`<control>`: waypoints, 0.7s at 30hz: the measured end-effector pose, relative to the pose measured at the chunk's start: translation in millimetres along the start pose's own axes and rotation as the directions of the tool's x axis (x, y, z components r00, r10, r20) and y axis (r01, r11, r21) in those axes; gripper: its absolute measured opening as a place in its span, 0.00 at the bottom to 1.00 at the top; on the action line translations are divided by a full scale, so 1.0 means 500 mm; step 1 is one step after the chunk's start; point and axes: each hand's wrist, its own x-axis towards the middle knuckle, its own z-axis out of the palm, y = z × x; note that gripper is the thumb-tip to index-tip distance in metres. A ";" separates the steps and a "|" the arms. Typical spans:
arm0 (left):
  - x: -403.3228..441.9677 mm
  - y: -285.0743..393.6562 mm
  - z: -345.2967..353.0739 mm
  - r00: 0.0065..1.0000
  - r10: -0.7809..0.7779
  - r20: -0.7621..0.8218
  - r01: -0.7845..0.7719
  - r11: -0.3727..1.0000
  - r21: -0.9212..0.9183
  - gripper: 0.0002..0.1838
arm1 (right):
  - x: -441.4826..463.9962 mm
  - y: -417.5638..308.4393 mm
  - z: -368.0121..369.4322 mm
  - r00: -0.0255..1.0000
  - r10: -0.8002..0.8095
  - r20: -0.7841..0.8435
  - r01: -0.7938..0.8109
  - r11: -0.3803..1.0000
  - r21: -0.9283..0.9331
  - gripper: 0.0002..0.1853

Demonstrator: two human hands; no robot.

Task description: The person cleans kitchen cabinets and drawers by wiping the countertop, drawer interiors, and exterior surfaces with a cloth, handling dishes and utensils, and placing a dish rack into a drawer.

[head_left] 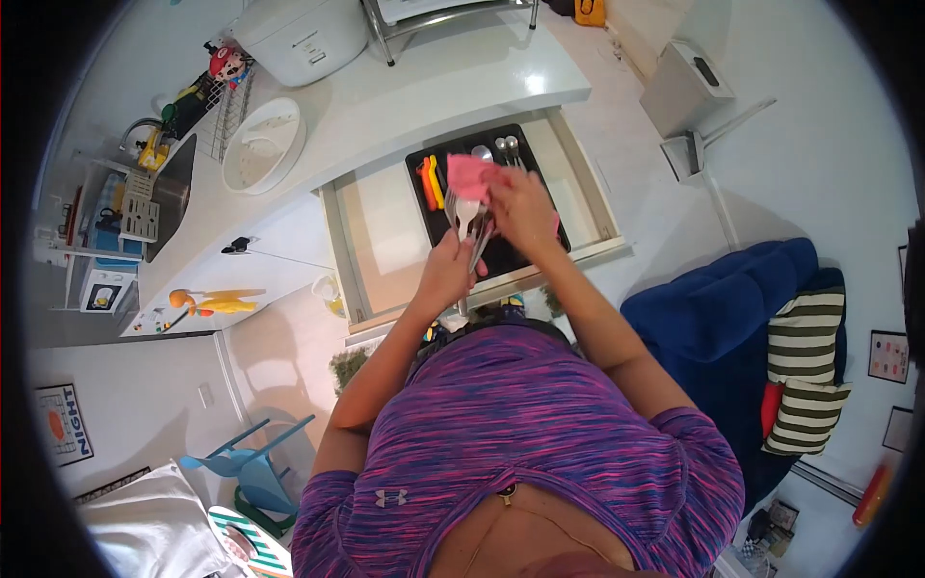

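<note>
My left hand (448, 275) is closed around the handles of several metal forks (469, 214), with their heads pointing away from me. In my right hand (525, 214) is a pink cloth (472, 177), pinched just above the fork heads. Both hands are over an open drawer (376, 217) that holds a black cutlery tray (438, 227). Orange and yellow utensil handles (431, 183) lie in the tray's left part. Metal spoons (509, 146) show at its far end. My forearms and hands hide the near part of the tray.
Above the drawer runs a white counter (414, 106) with a white bowl (265, 144), a rice cooker (303, 43) and a metal rack (385, 39). A sink (173, 197) is at left. A blue sofa (713, 308) stands right, a blue chair (260, 467) lower left.
</note>
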 end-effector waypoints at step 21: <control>0.093 -0.111 0.013 0.996 -0.090 -0.026 0.035 0.610 -0.791 0.18 | -0.127 -0.044 -0.023 0.949 -0.100 0.300 -0.082 0.839 0.538 0.08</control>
